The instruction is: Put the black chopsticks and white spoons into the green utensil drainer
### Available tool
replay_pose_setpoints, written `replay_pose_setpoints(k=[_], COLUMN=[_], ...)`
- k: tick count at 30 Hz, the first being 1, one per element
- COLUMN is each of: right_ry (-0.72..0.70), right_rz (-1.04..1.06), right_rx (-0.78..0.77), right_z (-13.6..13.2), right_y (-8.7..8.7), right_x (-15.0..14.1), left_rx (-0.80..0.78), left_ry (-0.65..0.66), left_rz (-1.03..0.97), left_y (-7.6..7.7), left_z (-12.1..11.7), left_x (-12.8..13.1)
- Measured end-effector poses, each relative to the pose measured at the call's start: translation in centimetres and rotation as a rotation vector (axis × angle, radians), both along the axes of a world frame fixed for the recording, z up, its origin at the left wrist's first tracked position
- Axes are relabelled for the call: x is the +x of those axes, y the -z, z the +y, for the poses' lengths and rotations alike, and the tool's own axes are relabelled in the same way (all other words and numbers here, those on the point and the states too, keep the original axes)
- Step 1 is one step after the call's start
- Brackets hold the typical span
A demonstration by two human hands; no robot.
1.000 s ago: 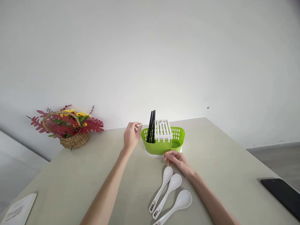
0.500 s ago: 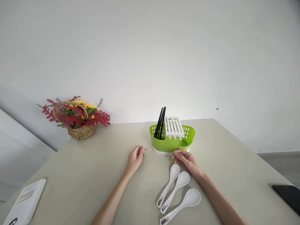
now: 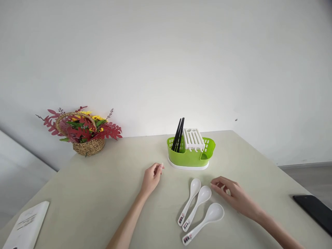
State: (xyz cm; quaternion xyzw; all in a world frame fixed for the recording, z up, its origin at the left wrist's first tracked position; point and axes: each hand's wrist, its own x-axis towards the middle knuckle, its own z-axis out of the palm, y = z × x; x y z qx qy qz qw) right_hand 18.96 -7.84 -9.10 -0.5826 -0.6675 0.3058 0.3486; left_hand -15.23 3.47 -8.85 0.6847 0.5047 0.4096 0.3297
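Observation:
My left hand [image 3: 152, 178] rests on the table with its fingers curled and the thumb against them; nothing shows in it. To the right of the spoons, my right hand [image 3: 228, 191] is loosely bent, a gap between thumb and fingers, holding nothing. Three white spoons lie side by side between my forearms: a small spoon [image 3: 195, 186], a middle spoon [image 3: 203, 194] and a large spoon [image 3: 215, 212], their labelled handles toward me. Beyond them stands a green cutlery basket [image 3: 188, 159] on a white base tray [image 3: 188, 167]. Black chopsticks [image 3: 178, 135] lean in its left part, beside a white slotted rack [image 3: 193, 139].
A wicker basket of artificial flowers [image 3: 89, 147] stands at the back left near the wall. At the front left lies a white flat box [image 3: 28, 223] with printed lines. A black phone [image 3: 313, 211] lies by the right edge of the table.
My right hand has moved away from the front of the green cutlery basket, right and toward me, to beside the spoons. My left hand stays nearly still. The view has shifted slightly.

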Motion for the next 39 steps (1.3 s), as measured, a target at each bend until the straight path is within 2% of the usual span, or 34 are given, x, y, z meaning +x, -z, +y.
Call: replay_pose_setpoints(k=[3,6,11,16,19,22,26,33,36,39], right_ry=[-0.075,-0.131,-0.288,-0.348,-0.382,-0.383,-0.267,0.021,0.097,0.145], right_rz=[-0.203,-0.288,-0.198,-0.068,0.009,0.027,-0.139,-0.49,-0.601,-0.694], right_rx=[-0.088,-0.219,-0.409,-0.452,-0.469,-0.452,-0.236,0.352,0.565,0.708], right_z=[-2.2,-3.5,-3.9,-3.8,-3.9,-3.7,-2.1,3.7,6.0,7.7], right_y=[-1.8,-2.8,-2.8,-2.7,-3.7,-5.9,-11.0,-21.5,-24.0,-24.4], right_x=[0.2,-0.3,-0.8,-0.8,-1.0,-1.5,-2.1,-2.5,-3.6,-5.3], left_rx=[0.009,0.029,0.037,0.019,0.026,0.033,0.027,0.05,0.062,0.06], left_ry=[0.013,0.026,0.066,0.072,0.076,0.081,0.082,0.111,0.117,0.117], left_rz=[0.053,0.087,0.093,0.092,0.097,0.106,0.107,0.124,0.127,0.134], left_y=[0.3,0.6,0.9,0.9,0.9,0.7,0.8,1.3,1.3,1.3], left_z=[0.1,0.1,0.0,-0.1,-0.2,-0.2,-0.2,-0.5,-0.6,-0.7], left_x=[0.0,0.0,0.1,0.1,0.1,0.0,0.0,-0.2,-0.2,-0.3])
